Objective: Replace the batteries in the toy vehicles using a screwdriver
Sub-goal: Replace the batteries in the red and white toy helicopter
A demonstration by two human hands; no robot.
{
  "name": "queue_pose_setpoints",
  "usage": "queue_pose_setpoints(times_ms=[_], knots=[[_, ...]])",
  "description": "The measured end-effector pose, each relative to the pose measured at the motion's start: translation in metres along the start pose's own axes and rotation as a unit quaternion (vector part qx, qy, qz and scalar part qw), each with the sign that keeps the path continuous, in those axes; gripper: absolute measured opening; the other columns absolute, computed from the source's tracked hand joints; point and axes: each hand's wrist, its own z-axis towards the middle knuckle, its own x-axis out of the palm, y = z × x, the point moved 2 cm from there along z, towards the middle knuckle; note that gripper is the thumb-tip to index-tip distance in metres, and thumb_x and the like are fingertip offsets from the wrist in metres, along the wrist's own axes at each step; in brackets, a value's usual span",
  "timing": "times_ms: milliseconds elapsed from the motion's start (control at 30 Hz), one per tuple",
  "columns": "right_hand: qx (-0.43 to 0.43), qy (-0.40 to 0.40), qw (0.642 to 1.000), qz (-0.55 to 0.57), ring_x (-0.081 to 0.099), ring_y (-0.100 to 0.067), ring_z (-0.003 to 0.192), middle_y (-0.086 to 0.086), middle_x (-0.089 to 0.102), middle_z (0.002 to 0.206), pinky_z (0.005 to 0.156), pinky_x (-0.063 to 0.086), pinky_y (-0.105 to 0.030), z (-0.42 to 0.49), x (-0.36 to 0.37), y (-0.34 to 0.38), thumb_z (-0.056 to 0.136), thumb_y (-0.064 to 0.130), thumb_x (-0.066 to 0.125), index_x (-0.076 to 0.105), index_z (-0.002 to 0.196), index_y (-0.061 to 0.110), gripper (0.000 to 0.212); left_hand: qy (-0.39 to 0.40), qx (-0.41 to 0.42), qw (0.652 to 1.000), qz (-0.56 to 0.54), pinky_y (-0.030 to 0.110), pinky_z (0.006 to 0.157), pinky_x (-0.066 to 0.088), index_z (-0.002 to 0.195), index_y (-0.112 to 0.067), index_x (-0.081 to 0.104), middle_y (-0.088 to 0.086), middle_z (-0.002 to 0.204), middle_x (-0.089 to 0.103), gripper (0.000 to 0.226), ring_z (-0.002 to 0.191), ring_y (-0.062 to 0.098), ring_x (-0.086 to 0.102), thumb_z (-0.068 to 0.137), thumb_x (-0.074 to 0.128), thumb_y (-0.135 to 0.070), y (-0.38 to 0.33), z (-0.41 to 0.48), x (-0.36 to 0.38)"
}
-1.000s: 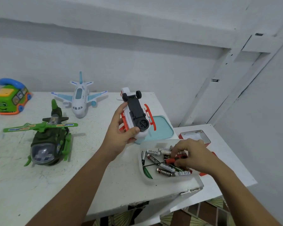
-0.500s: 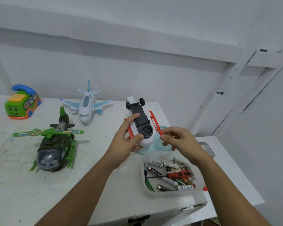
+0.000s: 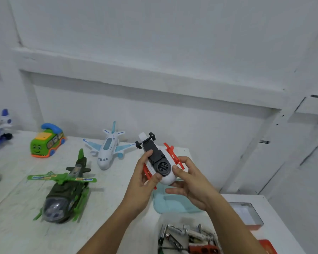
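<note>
Two hands clamp the upturned white toy plane [image 3: 168, 177] mid-view: left hand [image 3: 141, 180] grips its flank, right hand [image 3: 191, 182] curls round its nose. Black battery cover [image 3: 154, 154] seems closed, though blurry; screwdriver [image 3: 200, 249] lies untouched at five o'clock.

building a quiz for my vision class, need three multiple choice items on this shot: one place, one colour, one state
1. Where does the red-handled screwdriver lie? A on the floor B in the battery tray C on the wall beam
2. What colour is the underside of the held toy? A yellow B blue C black
3. How is the held toy oriented? A upside down, wheels up B upright, wheels down C on its side
Answers: 1 B, its handle sits among the batteries; 2 C, the wheeled base is black; 3 A, left hand and right hand grip it with wheels on top.
</note>
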Motion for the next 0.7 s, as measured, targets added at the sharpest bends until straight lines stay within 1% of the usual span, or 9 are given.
queue_pose_setpoints(times_ms=[100, 200, 267, 333, 367, 400, 500, 600, 700], knots=[[-0.014, -0.003, 1.0, 0.027, 0.069, -0.04, 0.098, -0.017, 0.071, 0.109, 0.085, 0.055, -0.055, 0.006, -0.002, 0.0, 0.097, 0.016, 0.056, 0.05, 0.118, 0.014, 0.022, -0.023, 0.006, 0.999, 0.037, 0.015, 0.08, 0.051, 0.134, -0.045, 0.042, -0.025, 0.129, 0.056, 0.061, 0.104, -0.006, 0.059, 0.092, 0.063, -0.005, -0.001, 0.003, 0.003], [-0.059, -0.043, 0.997, 0.014, 0.07, -0.037, 0.095, -0.022, 0.068, 0.11, 0.084, 0.057, -0.054, 0.012, -0.007, 0.003, 0.096, 0.013, 0.059, 0.052, 0.118, 0.013, 0.023, -0.036, 0.01, 0.994, 0.1, 0.008, 0.074, 0.048, 0.131, -0.051, 0.042, -0.02, 0.131, 0.048, 0.064, 0.108, -0.013, 0.048, 0.091, 0.065, -0.007, -0.005, 0.008, 0.006], [-0.109, -0.074, 0.991, -0.035, 0.071, -0.032, 0.094, -0.018, 0.066, 0.114, 0.08, 0.059, -0.049, 0.015, -0.01, 0.007, 0.093, 0.014, 0.063, 0.058, 0.112, 0.017, 0.02, -0.05, -0.003, 0.988, 0.149, 0.0, 0.075, 0.041, 0.132, -0.054, 0.041, -0.013, 0.133, 0.033, 0.067, 0.111, -0.017, 0.039, 0.092, 0.064, -0.007, -0.006, 0.012, 0.008], [-0.152, -0.083, 0.981, -0.087, 0.068, -0.029, 0.099, -0.008, 0.063, 0.12, 0.08, 0.06, -0.043, 0.017, -0.011, 0.01, 0.09, 0.018, 0.067, 0.06, 0.108, 0.022, 0.019, -0.058, -0.009, 0.985, 0.165, -0.001, 0.075, 0.04, 0.135, -0.048, 0.042, -0.009, 0.137, 0.026, 0.066, 0.1, -0.025, 0.041, 0.093, 0.058, 0.0, -0.009, 0.015, 0.011], [-0.166, -0.09, 0.974, -0.122, 0.065, -0.027, 0.105, -0.003, 0.061, 0.125, 0.082, 0.06, -0.042, 0.018, -0.011, 0.011, 0.089, 0.021, 0.069, 0.06, 0.108, 0.026, 0.021, -0.058, -0.006, 0.986, 0.156, 0.001, 0.075, 0.041, 0.134, -0.044, 0.044, -0.009, 0.14, 0.029, 0.065, 0.098, -0.026, 0.044, 0.093, 0.055, 0.004, -0.011, 0.017, 0.014], [-0.179, -0.101, 0.966, -0.156, 0.06, -0.025, 0.111, 0.002, 0.058, 0.127, 0.085, 0.059, -0.042, 0.02, -0.012, 0.011, 0.087, 0.021, 0.071, 0.059, 0.108, 0.029, 0.025, -0.056, -0.002, 0.989, 0.137, 0.002, 0.076, 0.043, 0.132, -0.043, 0.046, -0.01, 0.142, 0.036, 0.063, 0.104, -0.021, 0.047, 0.093, 0.053, 0.006, -0.014, 0.018, 0.017], [-0.233, -0.125, 0.948, -0.175, 0.054, -0.01, 0.116, 0.013, 0.055, 0.125, 0.084, 0.059, -0.035, 0.023, -0.016, 0.011, 0.081, 0.008, 0.075, 0.056, 0.114, 0.037, 0.048, -0.051, 0.003, 0.998, 0.039, 0.013, 0.079, 0.051, 0.129, -0.045, 0.046, -0.016, 0.132, 0.055, 0.059, 0.113, 0.001, 0.059, 0.095, 0.054, 0.001, -0.017, 0.023, 0.027], [-0.264, -0.126, 0.942, -0.165, 0.052, 0.007, 0.113, 0.025, 0.052, 0.119, 0.082, 0.056, -0.022, 0.023, -0.019, 0.014, 0.075, 0.009, 0.081, 0.048, 0.123, 0.046, 0.069, -0.052, -0.004, 0.999, -0.016, 0.023, 0.083, 0.056, 0.135, -0.042, 0.047, -0.017, 0.126, 0.063, 0.051, 0.113, 0.008, 0.064, 0.098, 0.054, -0.008, -0.018, 0.027, 0.035], [-0.28, -0.13, 0.933, -0.183, 0.052, 0.007, 0.113, 0.024, 0.05, 0.119, 0.081, 0.053, -0.016, 0.024, -0.023, 0.019, 0.07, 0.013, 0.086, 0.045, 0.12, 0.05, 0.074, -0.056, -0.018, 0.997, -0.044, 0.023, 0.08, 0.057, 0.135, -0.032, 0.053, -0.013, 0.117, 0.07, 0.041, 0.106, 0.01, 0.068, 0.099, 0.053, -0.013, -0.02, 0.032, 0.041]])
